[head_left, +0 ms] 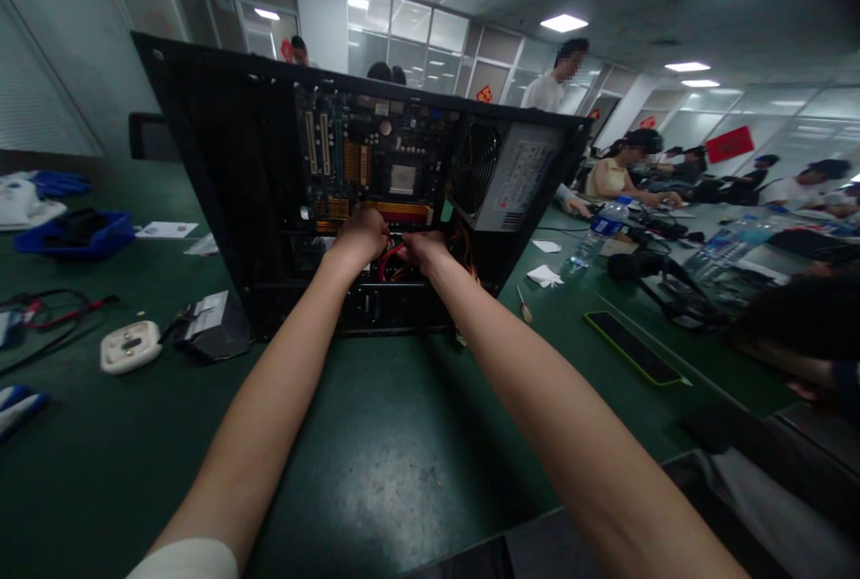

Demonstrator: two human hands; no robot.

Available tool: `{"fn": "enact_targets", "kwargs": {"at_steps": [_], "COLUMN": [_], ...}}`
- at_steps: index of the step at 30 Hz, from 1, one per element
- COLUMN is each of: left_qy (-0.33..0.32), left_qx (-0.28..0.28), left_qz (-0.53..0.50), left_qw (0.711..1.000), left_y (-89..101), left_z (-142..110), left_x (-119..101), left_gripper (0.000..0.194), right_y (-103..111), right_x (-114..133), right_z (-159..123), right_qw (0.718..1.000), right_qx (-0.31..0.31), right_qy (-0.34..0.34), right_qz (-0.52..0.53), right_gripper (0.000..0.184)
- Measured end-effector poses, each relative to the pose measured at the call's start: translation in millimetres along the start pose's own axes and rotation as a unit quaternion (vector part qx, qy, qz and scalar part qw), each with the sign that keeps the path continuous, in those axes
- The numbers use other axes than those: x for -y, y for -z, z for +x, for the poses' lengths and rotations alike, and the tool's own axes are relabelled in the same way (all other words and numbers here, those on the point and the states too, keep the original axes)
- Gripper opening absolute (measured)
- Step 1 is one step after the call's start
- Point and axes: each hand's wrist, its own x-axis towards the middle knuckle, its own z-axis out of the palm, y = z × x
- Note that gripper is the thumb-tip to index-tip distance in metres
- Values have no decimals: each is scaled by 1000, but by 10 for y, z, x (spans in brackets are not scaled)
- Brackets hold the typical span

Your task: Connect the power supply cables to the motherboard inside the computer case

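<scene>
On the left, a blue tray (pixel 40 244) sits on the green tabletop (pixel 396 409). Next, the open computer case (pixel 225 140) stands in front of me. Inside it, my left grip (pixel 364 234) is curled beside red cables (pixel 383 266), and my right grip (pixel 425 249) is just across them; I cannot tell whether either is clamped on anything. Further right are the power supply (pixel 520 171), then a screwdriver (pixel 525 307).

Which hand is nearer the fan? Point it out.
The right hand, low in the case and closer to the fan; the left hand is farther from it.
</scene>
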Motion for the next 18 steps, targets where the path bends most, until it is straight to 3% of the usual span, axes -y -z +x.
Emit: {"fn": "enact_targets", "kwargs": {"at_steps": [12,15,18], "left_qy": [-4,-3,-9], "left_qx": [-19,-22,-23], "left_qz": [-4,-10,-15], "left_qw": [1000,1000,1000], "left_y": [-59,-73,-84], "left_z": [23,40,63], "left_x": [8,29,52], "left_gripper": [23,23,21], "right_y": [-22,47,194], "right_x": [3,-18,-13], "right_z": [5,64,133], "right_qw": [998,985,939], "right_qx": [-15,11,95], "right_qy": [20,85,180], "right_qz": [-56,-153,-276], "right_gripper": [5,13,23]}}
